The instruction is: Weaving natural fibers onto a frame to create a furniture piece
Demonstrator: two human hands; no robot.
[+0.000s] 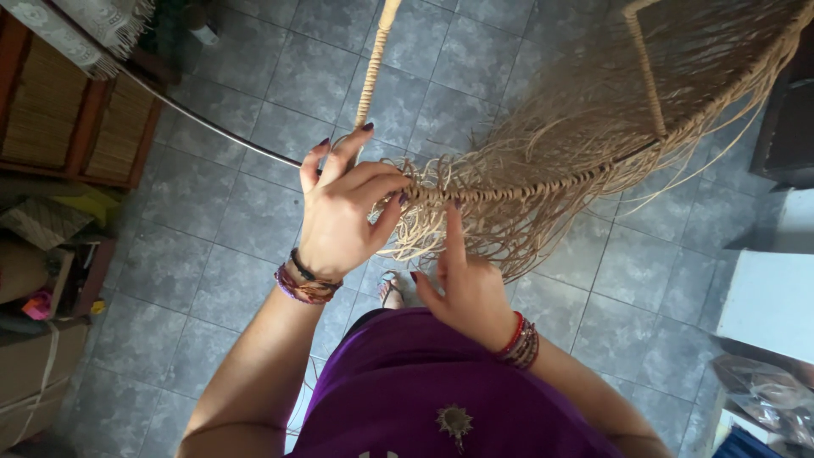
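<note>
A curved metal hoop [212, 127] runs across the view, its right part wrapped in tan straw fibre [543, 182]. Loose straw strands [577, 110] hang in a thick fringe from it. My left hand [343, 212] grips the hoop where the wrapping ends, thumb and fingers pinching the fibre. My right hand [462, 284] is below the hoop, index finger raised up against the wrapped part among the hanging strands. A straw-wrapped rod [373, 68] rises from the hoop by my left hand. Another wrapped rod [649, 76] stands farther right.
Grey tiled floor [254, 212] lies below. A wooden cabinet with woven panels [76, 119] stands at the left, with cardboard boxes [34, 373] and clutter beneath it. A white surface [767, 297] and plastic bags [763, 394] are at the right.
</note>
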